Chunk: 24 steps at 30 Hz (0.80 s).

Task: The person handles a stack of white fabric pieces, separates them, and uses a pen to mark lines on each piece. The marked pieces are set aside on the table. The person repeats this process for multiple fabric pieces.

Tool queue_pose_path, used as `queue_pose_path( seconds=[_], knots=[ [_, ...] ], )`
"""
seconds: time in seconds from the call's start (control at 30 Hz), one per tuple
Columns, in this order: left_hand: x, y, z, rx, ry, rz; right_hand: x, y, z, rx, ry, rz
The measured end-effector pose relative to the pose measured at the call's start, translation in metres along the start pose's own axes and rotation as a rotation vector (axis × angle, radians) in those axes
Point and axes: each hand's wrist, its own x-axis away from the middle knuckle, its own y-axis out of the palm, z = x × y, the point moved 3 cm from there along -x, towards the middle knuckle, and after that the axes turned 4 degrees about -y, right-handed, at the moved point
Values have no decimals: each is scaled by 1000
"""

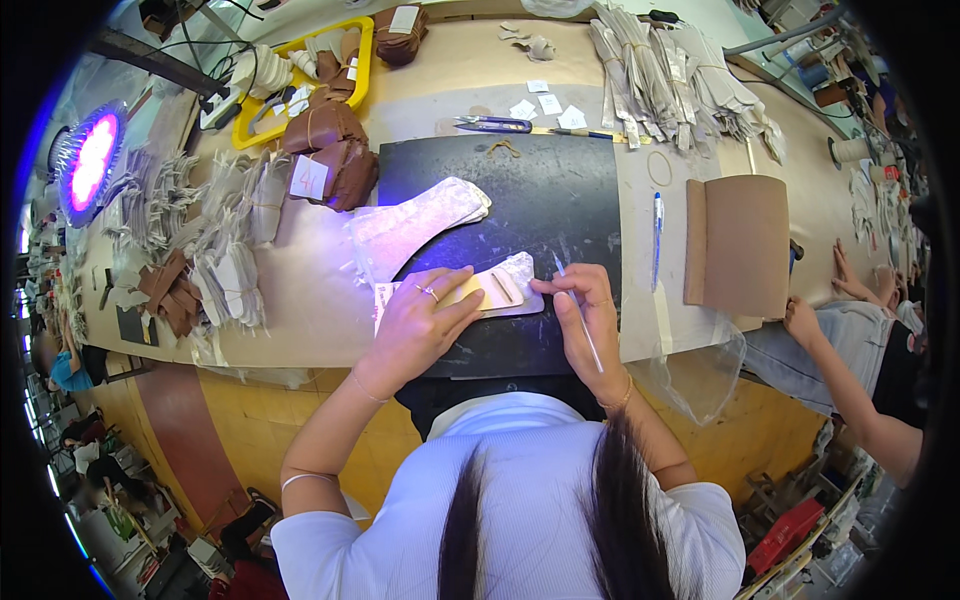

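My left hand [420, 320] presses flat on a tan template lying over a silvery cut piece [505, 285] on the black cutting mat [560, 200]. My right hand [585, 315] grips a thin silver pen [575, 305], its tip touching the right end of that piece. A stack of similar silvery shaped pieces [410, 225] lies just beyond, at the mat's left edge.
Bundles of brown leather parts [330, 150] and a yellow tray [300, 60] sit at the far left. Scissors [495, 124], a blue pen [657, 235], a brown cardboard sheet [740, 245] and bundled grey pieces [670, 80] lie around. Another person's arm [840, 370] reaches in at right.
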Motion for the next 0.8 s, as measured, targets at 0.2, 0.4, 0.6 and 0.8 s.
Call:
queue_pose_path(
  seconds=[0.2,0.4,0.6,0.8],
  knots=[
    [-2,6,3,18,-14,18,2,0,5,-6,17,16],
    [-6,11,3,36,-23,20,2,2,6,-26,29,26],
    [-5,15,3,49,-47,38,2,3,6,-37,33,30],
    [-2,19,1,51,-46,40,1,5,3,-75,92,39]
  ],
)
